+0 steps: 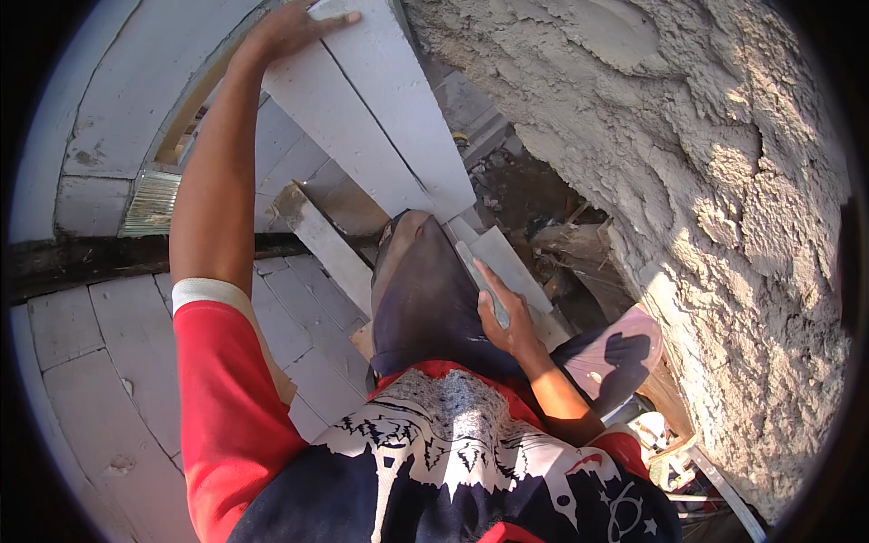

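A pair of white-painted boards (362, 113), with a dark gap between them, slants from the top down to my bent knee. At their far left edge my left hand (294, 34) grips them, its thumb stretched across the upper face; part of this hand is cut off by the picture's top. Beside my thigh, my right hand (511, 328) has closed its thumb and fingers about a narrow, flat grey piece (483, 279). What kind of piece it is I cannot make out. A short pale board (514, 265) lies just beyond that hand.
A rough plastered wall (706, 163) rises along the right. Rubble and broken wood (575, 244) fill the gap beside it. To the left are white planking (317, 362), a dark beam (100, 265), a narrow offcut (330, 249) and a ribbed translucent sheet (151, 204). Assorted items (674, 457) lie lower right.
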Available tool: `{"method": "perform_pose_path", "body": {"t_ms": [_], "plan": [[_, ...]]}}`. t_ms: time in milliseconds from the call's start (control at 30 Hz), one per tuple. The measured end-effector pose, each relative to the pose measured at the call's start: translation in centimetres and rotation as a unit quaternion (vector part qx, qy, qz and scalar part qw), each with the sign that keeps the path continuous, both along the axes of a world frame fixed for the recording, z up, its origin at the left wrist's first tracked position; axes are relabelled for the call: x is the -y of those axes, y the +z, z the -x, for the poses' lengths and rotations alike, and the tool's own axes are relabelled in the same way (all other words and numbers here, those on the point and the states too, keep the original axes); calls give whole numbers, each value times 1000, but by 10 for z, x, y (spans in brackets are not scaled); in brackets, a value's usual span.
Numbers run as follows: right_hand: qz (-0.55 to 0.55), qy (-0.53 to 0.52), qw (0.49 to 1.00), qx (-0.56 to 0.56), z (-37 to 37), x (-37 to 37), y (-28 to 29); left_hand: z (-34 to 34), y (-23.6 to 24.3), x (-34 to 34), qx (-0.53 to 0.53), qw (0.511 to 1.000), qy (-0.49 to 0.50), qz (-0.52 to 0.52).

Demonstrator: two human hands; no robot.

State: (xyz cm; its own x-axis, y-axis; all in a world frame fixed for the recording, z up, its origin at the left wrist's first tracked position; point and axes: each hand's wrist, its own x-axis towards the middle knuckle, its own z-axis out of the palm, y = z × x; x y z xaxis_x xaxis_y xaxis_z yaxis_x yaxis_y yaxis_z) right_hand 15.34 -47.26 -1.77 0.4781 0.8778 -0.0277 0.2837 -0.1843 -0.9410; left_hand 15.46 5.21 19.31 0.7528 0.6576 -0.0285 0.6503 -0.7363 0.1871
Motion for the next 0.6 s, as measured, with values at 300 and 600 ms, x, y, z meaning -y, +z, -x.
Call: {"method": "perform_pose_path", "body": {"t_ms": [300,600], "plan": [[-32,-11,999,-14,-27,-89,-65,-13,-3,21,11,998,51,28],[-19,10,997,69,-2,38,-14,11,-27,-40,-13,1000,19,-8]]}}
